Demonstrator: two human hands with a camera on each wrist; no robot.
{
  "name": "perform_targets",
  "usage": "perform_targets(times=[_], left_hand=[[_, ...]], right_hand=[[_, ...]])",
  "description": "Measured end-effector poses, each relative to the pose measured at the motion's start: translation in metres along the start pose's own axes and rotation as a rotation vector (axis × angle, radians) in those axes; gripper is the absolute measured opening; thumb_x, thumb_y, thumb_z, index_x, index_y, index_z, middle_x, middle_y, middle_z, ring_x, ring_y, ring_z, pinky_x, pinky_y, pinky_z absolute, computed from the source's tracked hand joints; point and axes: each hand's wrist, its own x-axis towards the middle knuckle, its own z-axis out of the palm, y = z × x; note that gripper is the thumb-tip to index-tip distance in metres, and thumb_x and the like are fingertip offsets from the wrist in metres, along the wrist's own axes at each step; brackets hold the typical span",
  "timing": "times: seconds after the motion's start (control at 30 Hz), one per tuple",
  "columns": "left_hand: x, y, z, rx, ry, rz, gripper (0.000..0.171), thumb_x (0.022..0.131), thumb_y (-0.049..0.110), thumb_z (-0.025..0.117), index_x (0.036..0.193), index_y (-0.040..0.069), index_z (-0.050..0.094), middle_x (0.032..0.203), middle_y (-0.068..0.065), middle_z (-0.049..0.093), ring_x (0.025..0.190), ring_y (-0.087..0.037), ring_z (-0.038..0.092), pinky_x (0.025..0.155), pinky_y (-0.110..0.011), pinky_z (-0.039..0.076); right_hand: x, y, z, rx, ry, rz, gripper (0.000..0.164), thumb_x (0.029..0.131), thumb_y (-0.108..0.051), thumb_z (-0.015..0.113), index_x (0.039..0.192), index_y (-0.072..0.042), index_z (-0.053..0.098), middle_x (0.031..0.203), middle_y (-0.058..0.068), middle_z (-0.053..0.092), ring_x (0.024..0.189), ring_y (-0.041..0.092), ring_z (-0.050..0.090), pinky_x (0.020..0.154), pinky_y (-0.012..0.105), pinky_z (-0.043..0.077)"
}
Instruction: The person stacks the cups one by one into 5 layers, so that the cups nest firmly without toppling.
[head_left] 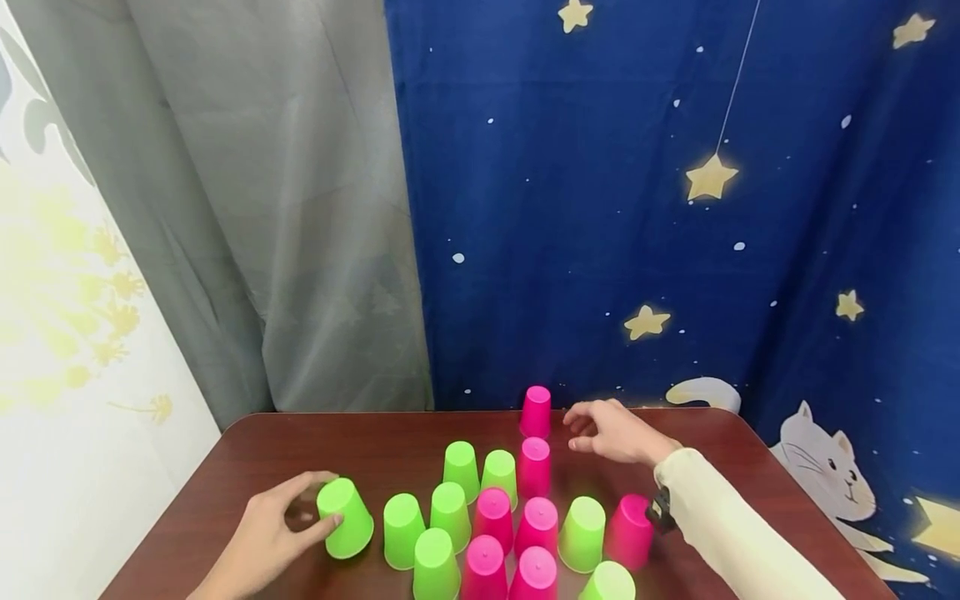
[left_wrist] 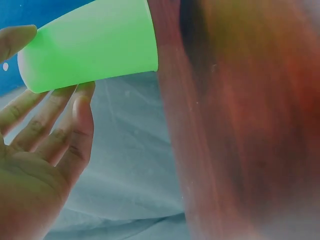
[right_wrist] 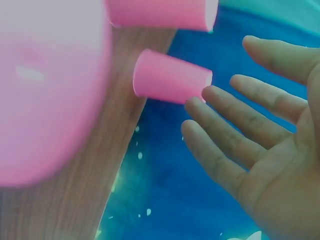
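Observation:
On the left of the table, my left hand [head_left: 273, 527] pinches an upside-down green plastic cup [head_left: 347, 520] between thumb and fingers. The left wrist view shows the fingertips on one side of this green cup [left_wrist: 95, 47] and the thumb on the other. My right hand [head_left: 618, 432] is over the far right part of the table with its fingers extended, holding nothing. Nearest to it stands the farthest pink cup [head_left: 536, 410], just left of the fingertips. Another pink cup [head_left: 535, 468] stands in front of that one. In the right wrist view, a pink cup [right_wrist: 170, 77] shows beside the spread fingers.
Several inverted green cups [head_left: 403, 532] and pink cups [head_left: 537, 527] stand close together in the middle. A pink cup [head_left: 630, 532] is under the right forearm, beside a green cup [head_left: 582, 533]. The brown table [head_left: 330, 442] ends at a grey curtain [head_left: 337, 333] and a blue starry curtain [head_left: 570, 250].

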Motion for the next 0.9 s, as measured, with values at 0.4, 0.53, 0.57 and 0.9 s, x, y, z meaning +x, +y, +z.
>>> perform_targets(times=[0.4, 0.53, 0.57, 0.9], left_hand=[[0.062, 0.001, 0.021, -0.029, -0.119, -0.107, 0.041, 0.083, 0.037, 0.082, 0.119, 0.029, 0.066, 0.108, 0.004, 0.073, 0.078, -0.002, 0.063, 0.067, -0.02, 0.052], [0.084, 0.0, 0.029, -0.045, -0.154, -0.096, 0.041, 0.084, 0.036, 0.081, 0.121, 0.024, 0.067, 0.111, 0.0, 0.073, 0.083, -0.007, 0.067, 0.068, -0.021, 0.052], [0.09, 0.0, 0.031, -0.048, -0.162, -0.092, 0.041, 0.085, 0.036, 0.08, 0.121, 0.023, 0.067, 0.111, -0.001, 0.073, 0.085, -0.009, 0.068, 0.068, -0.022, 0.053], [0.132, 0.008, 0.058, -0.083, -0.247, -0.117, 0.042, 0.085, 0.031, 0.079, 0.123, 0.018, 0.065, 0.112, -0.004, 0.073, 0.099, -0.019, 0.07, 0.076, -0.029, 0.056]], right_hand=[[-0.056, -0.015, 0.002, -0.104, -0.025, -0.076, 0.031, 0.086, -0.026, 0.078, 0.115, -0.016, 0.07, 0.109, -0.005, 0.073, 0.104, 0.02, 0.069, 0.091, 0.041, 0.057], [-0.073, -0.011, 0.003, -0.151, 0.054, -0.098, 0.032, 0.086, -0.029, 0.078, 0.115, -0.018, 0.07, 0.111, -0.007, 0.072, 0.107, 0.02, 0.068, 0.093, 0.043, 0.056], [-0.077, -0.01, 0.003, -0.16, 0.073, -0.102, 0.033, 0.086, -0.03, 0.078, 0.115, -0.017, 0.07, 0.111, -0.007, 0.072, 0.107, 0.02, 0.068, 0.092, 0.043, 0.056], [-0.102, 0.0, 0.009, -0.141, 0.132, -0.077, 0.037, 0.082, -0.029, 0.081, 0.116, -0.021, 0.069, 0.112, -0.01, 0.072, 0.105, 0.015, 0.067, 0.089, 0.037, 0.057]])
